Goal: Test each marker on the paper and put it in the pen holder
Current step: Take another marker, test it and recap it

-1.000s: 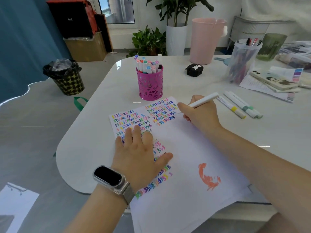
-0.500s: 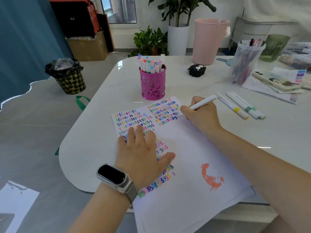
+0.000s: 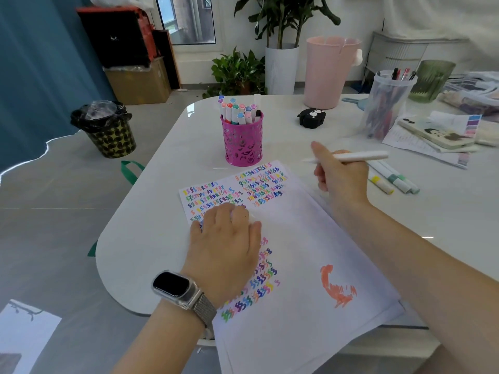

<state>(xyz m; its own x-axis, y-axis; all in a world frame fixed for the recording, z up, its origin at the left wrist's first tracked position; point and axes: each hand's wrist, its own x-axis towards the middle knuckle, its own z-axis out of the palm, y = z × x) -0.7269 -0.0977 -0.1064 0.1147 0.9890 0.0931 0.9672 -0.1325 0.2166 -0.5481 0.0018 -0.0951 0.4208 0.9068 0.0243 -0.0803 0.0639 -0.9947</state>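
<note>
On the far left I see a black-bagged wastebasket with a gold pattern [image 3: 108, 129] standing on the grey floor, well apart from the white glossy counter [image 3: 151, 220]. Moving right, my left hand [image 3: 226, 244] lies flat on the white sheet of paper [image 3: 305, 238], its grip relaxed and spread, fingers straight and pressing the sheet down over rows of small multicoloured squiggles; a dark-faced smartwatch on a metal mesh band [image 3: 178, 288] sits on that wrist. Beyond the paper's far edge stands the magenta perforated metal pen holder [image 3: 242, 140], upright and packed with white markers whose coloured caps point up. An orange scribble [image 3: 336, 288] marks the paper's nearer right part. Further right, my right hand [image 3: 341, 176] hovers above the paper's right edge, its grip curled around a white-barrelled marker [image 3: 351, 157] that lies roughly level, its tip end pointing left toward the pen holder and clear of the sheet; the index finger sticks out, blurred. Just beside that hand, three more white markers with yellow and green bands [image 3: 393, 179] lie on the counter. Behind them sit a small black case with cartoon eyes [image 3: 310, 117], a pink plastic bin [image 3: 330, 71], and a clear plastic cup of pens [image 3: 387, 103].
</note>
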